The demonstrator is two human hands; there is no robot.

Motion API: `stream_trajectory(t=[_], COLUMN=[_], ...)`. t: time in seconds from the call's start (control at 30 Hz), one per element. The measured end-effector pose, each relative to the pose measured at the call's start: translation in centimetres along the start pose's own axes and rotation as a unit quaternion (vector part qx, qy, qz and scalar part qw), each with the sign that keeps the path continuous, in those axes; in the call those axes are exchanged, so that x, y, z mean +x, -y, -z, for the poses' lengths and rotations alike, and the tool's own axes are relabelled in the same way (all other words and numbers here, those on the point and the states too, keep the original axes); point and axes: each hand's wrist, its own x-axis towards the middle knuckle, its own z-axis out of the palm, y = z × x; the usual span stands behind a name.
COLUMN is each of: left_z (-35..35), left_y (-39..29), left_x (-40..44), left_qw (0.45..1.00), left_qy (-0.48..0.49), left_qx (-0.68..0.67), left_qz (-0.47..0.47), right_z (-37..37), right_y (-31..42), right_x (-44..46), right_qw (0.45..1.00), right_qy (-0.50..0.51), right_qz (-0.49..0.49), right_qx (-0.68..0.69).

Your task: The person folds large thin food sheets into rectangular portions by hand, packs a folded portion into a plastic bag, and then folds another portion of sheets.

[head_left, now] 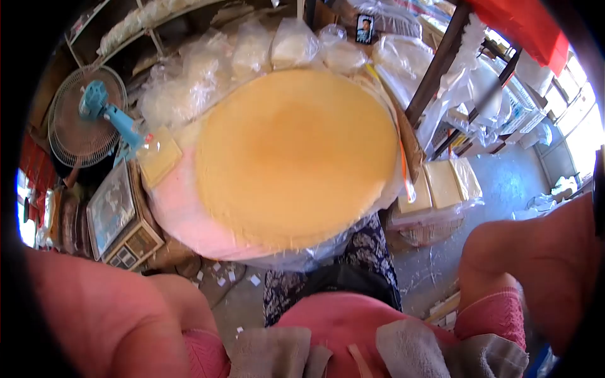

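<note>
Neither of my hands shows. My left arm (94, 309) is bent up at the lower left edge, and the hand lies beyond the view. On the lower right, my right arm (535, 258) is raised the same way, its hand also cut off. In front of me is a large round tan-yellow disc (296, 164) with a slightly darker middle; I cannot tell its material. Under it a pink covering (179, 205) and clear plastic spread out. A small square yellowish packet (161, 157) lies at the disc's left side.
A blue desk fan (94, 101) stands left, above a boxy scale-like device (120, 214). Plastic bags (294, 44) of pale sheets line the far side. Wrapped pale stacks (441, 183) sit right of the disc, near a dark post (438, 66). Paper scraps (254, 280) litter the floor.
</note>
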Motion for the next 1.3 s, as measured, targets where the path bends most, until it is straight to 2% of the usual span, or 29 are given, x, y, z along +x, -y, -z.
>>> stream_trajectory(t=[0.2,0.33,0.5,0.57,0.63,0.7,0.77,0.8,0.87,0.93,1.0,1.03,1.07,1.13,1.23,1.3], left_z=[-1.0,-1.5,-1.3,-1.1,-0.8,0.2,1.2,1.4,1.1,0.1,-1.0,-1.4,-1.5,-2.4,-3.3,-3.8], left_y=[-0.5,-0.8,-1.0,-1.0,-0.9,-1.0,-0.7,0.0,-1.1,-0.9,-1.3,-1.4,-1.1,-1.4,-1.5,-1.8], left_x=[-0.6,-2.0,-3.5,-4.2,-4.8,-5.2,-5.5,-5.1,-5.9,-6.1,-6.9,-7.5,-8.4,-8.1,-6.8,-5.8], left_qw=[0.999,0.997,0.993,0.989,0.985,0.98,0.958,0.908,0.825,0.783,0.771,0.765,0.72,0.733,0.736,0.736], left_qy=[0.002,-0.011,-0.04,-0.045,-0.05,-0.053,-0.024,0.052,0.142,0.253,0.27,0.277,0.285,0.239,0.19,0.165], left_qx=[-0.047,-0.072,-0.075,-0.076,-0.081,-0.11,-0.246,-0.398,-0.521,-0.555,-0.568,-0.574,-0.626,-0.634,-0.648,-0.654], left_qz=[-0.016,0.012,0.082,0.115,0.143,0.159,0.142,0.121,0.169,0.122,0.1,0.092,0.094,0.069,0.053,0.053], right_z=[-1.0,-1.8,-3.8,-5.0,-6.5,-8.3,-9.3,-8.7,-7.6,-7.1,-7.1,-7.5,-7.9,-8.6,-8.2,-7.7], right_y=[0.4,0.8,0.7,0.8,0.9,1.1,1.2,1.8,2.4,2.6,3.5,4.1,4.6,5.5,5.3,4.4], right_x=[0.5,0.0,-1.0,-2.2,-4.4,-8.1,-13.7,-15.6,-16.8,-16.0,-14.4,-13.9,-13.4,-12.8,-13.3,-14.1], right_qw=[0.997,0.997,0.998,0.996,0.982,0.935,0.843,0.776,0.666,0.572,0.466,0.442,0.408,0.402,0.434,0.406], right_qy=[0.022,0.028,0.03,0.035,0.07,0.171,0.315,0.353,0.371,0.356,0.343,0.32,0.297,0.229,0.239,0.265], right_qz=[0.071,0.063,-0.006,-0.066,-0.166,-0.304,-0.408,-0.477,-0.523,-0.477,-0.401,-0.349,-0.295,-0.184,-0.166,-0.198], right_qx=[0.01,0.027,0.048,0.057,0.055,0.061,0.153,0.214,0.382,0.564,0.711,0.762,0.811,0.868,0.852,0.852])
